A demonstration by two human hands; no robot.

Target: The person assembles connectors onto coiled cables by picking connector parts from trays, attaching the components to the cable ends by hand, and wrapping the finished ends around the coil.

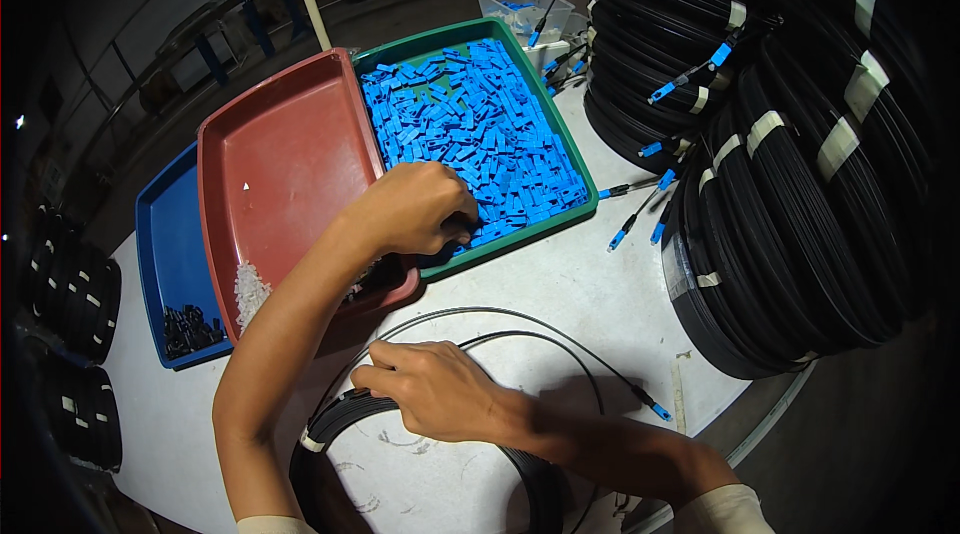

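My left hand (420, 199) reaches over the near-left corner of a green tray (505, 247), its fingers curled together and pointing down. The tray holds a heap of small blue connector housings (470, 124). What sits between those fingertips, if anything, is hidden. Closer to me, my right hand (430, 384) is closed on black cable at the top of a cable coil (340, 414) lying on the white table (420, 484). From the coil a loose cable end arcs right to a blue-tipped connector (655, 408).
Left of the green tray are a red tray (290, 154) with white pieces (250, 289) and a blue tray (180, 224) with black pieces (190, 332). Large stacked cable coils (790, 224) crowd the right side. A clear plastic bin (520, 9) stands behind.
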